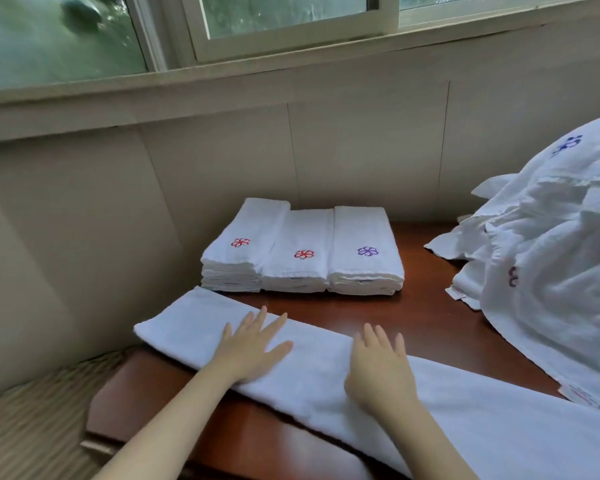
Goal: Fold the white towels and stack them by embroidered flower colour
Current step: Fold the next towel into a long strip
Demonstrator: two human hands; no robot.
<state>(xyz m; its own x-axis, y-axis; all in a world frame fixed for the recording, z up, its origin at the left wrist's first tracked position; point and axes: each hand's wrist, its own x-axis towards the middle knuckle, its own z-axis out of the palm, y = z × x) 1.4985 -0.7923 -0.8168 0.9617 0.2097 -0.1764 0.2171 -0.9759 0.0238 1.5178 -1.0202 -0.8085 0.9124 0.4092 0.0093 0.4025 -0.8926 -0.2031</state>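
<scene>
Now your left hand (250, 348) and right hand (378, 365) press flat, fingers straight, on the towel (312, 372); soft, limp cloth, so pinch its corners.

A long white towel (309, 368), folded lengthwise into a narrow strip, lies flat and diagonal across the near part of the surface (420, 306), with its left end at the surface's left edge and its right end running out of view at the lower right. Behind it, three stacks of folded towels stand side by side and touching: the left stack (236, 258), the tallest, and the middle stack (298, 261) each show a red embroidered flower on top, and the right stack (364, 258) shows a purple one. A loose heap of unfolded white towels (551, 271), showing purple and bluish embroidery, lies at the right.
</scene>
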